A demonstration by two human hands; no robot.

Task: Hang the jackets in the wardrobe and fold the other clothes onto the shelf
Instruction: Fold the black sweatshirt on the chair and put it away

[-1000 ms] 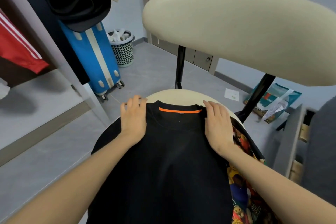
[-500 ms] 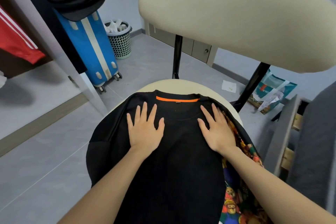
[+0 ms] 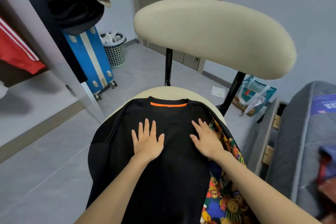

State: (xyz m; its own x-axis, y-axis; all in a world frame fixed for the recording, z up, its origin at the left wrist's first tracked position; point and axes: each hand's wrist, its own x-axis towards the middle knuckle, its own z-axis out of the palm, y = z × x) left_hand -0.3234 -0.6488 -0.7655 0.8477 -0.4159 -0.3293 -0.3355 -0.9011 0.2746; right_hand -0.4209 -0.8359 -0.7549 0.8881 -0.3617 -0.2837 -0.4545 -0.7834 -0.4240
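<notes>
A black T-shirt [image 3: 174, 174] with an orange neck tape lies spread over the cream chair seat [image 3: 181, 92], collar pointing away from me. My left hand [image 3: 147, 141] presses flat on its chest, fingers spread. My right hand [image 3: 206, 141] lies flat beside it near the shirt's right edge. Under the shirt, a colourful bear-print garment [image 3: 223, 200] shows along the right side. In the wardrobe at far left hangs a red jacket [image 3: 16, 51] with white stripes above a grey shelf [image 3: 27, 96].
The chair's cream backrest [image 3: 214, 36] rises just beyond the shirt. A blue suitcase [image 3: 91, 60] topped with dark clothes [image 3: 72, 9], and a waste basket [image 3: 114, 49], stand by the wardrobe post. A grey bed [image 3: 300, 142] with clothes is at right, a bag [image 3: 254, 94] on the floor.
Both hands have slid from the shirt's shoulders near the collar down toward me onto the chest, fingers now spread flat. The view has tilted slightly.
</notes>
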